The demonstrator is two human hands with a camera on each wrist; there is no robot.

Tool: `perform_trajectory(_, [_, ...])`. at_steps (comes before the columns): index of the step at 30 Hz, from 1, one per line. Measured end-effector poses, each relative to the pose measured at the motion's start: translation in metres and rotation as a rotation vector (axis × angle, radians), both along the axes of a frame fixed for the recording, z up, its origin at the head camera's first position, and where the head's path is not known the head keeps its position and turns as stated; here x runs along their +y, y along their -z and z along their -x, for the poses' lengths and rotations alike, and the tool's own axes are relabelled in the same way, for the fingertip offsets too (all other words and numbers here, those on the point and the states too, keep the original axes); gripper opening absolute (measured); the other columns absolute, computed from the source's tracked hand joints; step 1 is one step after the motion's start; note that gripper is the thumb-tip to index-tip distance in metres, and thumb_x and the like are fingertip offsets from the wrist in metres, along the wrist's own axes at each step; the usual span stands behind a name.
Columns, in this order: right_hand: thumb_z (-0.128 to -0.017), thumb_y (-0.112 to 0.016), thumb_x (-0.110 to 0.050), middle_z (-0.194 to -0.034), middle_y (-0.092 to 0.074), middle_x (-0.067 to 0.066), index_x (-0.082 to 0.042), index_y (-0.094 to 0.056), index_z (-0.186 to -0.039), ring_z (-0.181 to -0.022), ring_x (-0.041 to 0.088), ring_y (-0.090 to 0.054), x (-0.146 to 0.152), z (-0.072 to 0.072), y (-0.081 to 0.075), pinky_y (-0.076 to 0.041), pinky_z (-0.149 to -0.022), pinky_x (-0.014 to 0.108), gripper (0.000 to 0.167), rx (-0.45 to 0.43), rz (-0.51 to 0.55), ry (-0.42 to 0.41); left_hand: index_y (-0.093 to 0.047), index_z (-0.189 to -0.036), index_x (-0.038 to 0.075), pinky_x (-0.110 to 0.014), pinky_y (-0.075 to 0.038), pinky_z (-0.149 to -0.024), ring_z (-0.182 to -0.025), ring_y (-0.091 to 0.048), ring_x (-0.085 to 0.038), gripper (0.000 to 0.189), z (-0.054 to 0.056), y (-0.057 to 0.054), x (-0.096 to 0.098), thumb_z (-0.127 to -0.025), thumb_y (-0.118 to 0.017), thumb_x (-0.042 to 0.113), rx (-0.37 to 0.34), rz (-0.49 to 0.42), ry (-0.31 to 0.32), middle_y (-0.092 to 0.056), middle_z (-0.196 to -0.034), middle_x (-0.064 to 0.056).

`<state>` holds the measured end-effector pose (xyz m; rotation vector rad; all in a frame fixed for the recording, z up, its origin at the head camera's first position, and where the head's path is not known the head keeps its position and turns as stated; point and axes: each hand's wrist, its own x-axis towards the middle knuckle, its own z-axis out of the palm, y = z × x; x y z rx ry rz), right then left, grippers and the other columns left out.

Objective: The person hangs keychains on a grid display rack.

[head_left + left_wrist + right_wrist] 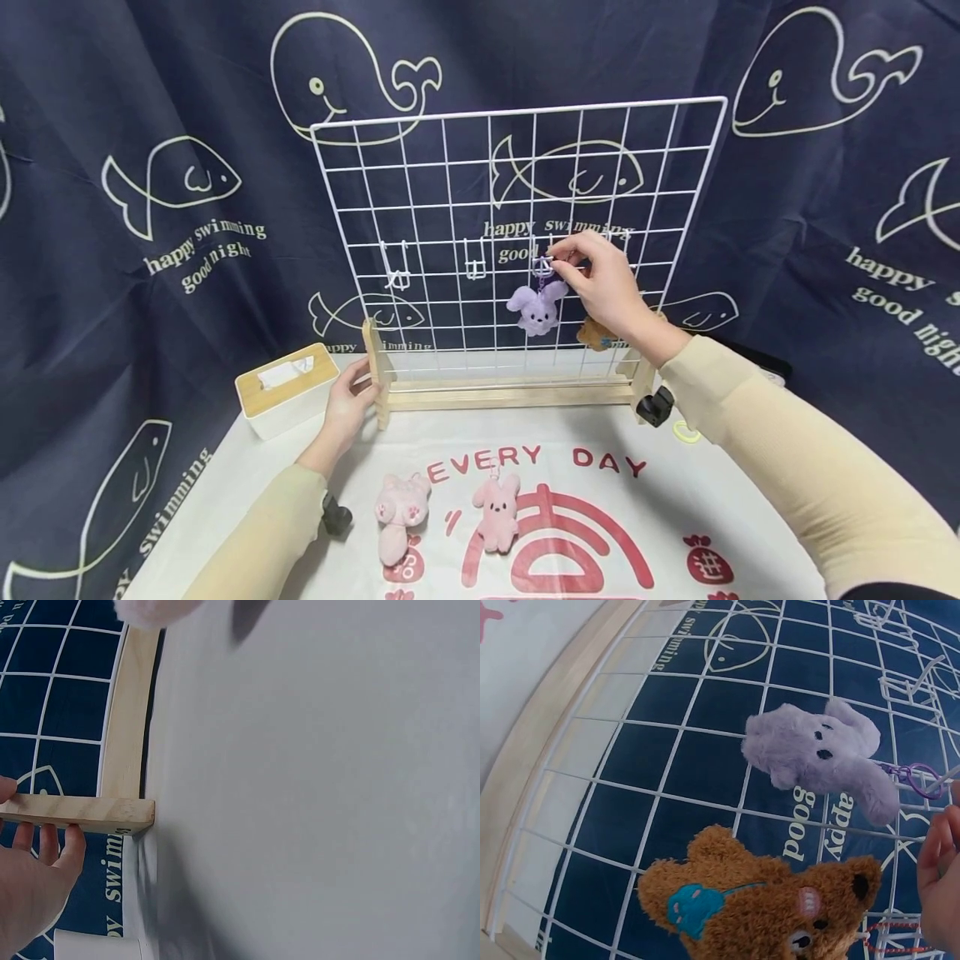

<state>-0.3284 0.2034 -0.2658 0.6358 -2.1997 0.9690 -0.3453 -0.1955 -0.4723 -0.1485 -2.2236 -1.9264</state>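
Note:
A purple bunny plush keychain hangs against the white wire grid. My right hand has thumb and index finger together at its purple ring, which lies around a hook's tip; the exact contact is partly hidden. Below that wrist hangs a brown bear plush keychain with a blue patch, largely covered by the hand in the head view. At the stand's left end, my left hand grips the wooden side support, thumb on one face and fingers on the other.
Two white hooks, a left one and a middle one, sit on the grid. Two pink plush keychains, a tailed one and a bunny, lie on the table. A tissue box stands left; a yellow ring lies right.

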Motion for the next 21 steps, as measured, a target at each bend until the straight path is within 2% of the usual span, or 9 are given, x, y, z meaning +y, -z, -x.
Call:
perform_trajectory(9, [-0.098,-0.069,-0.01,-0.093,-0.065,0.004,-0.004,-0.073,-0.102,-0.082,0.011,-0.056,0.011,-0.02,0.015,-0.048,-0.068,0.016,0.008,-0.004,0.028,-0.035,-0.044,-0.148,-0.005,-0.052,-0.042,-0.114,-0.133,-0.048,-0.049,0.058,-0.002,-0.002,0.004,-0.093,-0.06,-0.01,-0.004,-0.003,0.012,-0.046,-0.149,-0.029])
perform_trajectory(16, [-0.097,-0.069,-0.005,-0.095,-0.067,0.005,-0.004,-0.073,-0.101,-0.079,0.011,-0.058,0.016,-0.027,0.034,-0.05,-0.068,0.015,0.006,-0.024,0.052,-0.098,-0.042,-0.146,-0.011,-0.055,-0.043,-0.113,-0.131,-0.047,-0.053,0.057,-0.021,-0.029,0.012,-0.092,-0.059,-0.013,0.009,0.012,0.029,-0.045,-0.146,-0.035])
perform_trajectory(21, [-0.095,-0.071,-0.004,-0.096,-0.069,0.003,-0.004,-0.074,-0.102,-0.076,0.014,-0.056,0.011,-0.03,0.048,-0.049,-0.063,0.016,0.008,-0.051,0.043,-0.146,-0.042,-0.146,-0.011,-0.055,-0.044,-0.111,-0.131,-0.047,-0.055,0.056,-0.027,-0.034,0.011,-0.092,-0.059,-0.01,0.027,0.02,0.028,-0.045,-0.145,-0.035])
